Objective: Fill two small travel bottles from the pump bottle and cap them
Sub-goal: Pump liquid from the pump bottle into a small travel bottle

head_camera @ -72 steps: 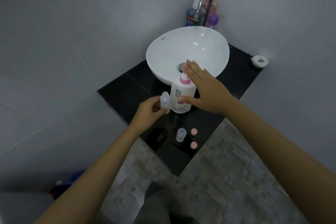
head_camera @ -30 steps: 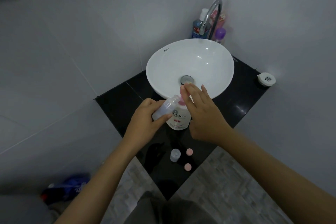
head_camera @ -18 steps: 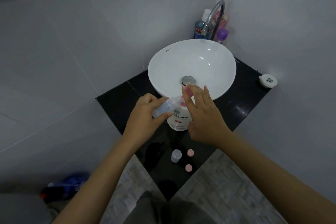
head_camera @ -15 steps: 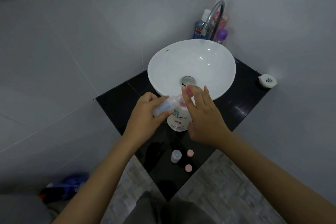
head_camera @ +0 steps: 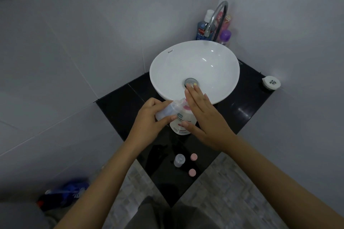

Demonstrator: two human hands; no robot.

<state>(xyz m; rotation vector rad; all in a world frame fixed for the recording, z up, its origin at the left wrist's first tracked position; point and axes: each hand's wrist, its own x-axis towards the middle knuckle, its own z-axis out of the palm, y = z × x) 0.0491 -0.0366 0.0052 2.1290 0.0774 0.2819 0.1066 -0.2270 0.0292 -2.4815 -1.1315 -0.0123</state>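
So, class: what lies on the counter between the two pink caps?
Nothing: in the head view, bare black counter separates the pink caps; the small travel bottle stands left.

We've got the white pump bottle [head_camera: 183, 123] upright by the basin, one clear travel bottle [head_camera: 166, 111] tilted against its pink pump. The second travel bottle [head_camera: 179, 160] stands uncapped beside two pink caps [head_camera: 193, 156].

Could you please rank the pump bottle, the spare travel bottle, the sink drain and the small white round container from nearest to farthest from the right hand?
From the right hand:
1. Pump bottle, under its palm.
2. Sink drain, just past the fingertips.
3. Spare travel bottle, near the counter's front corner.
4. White round container, far right.
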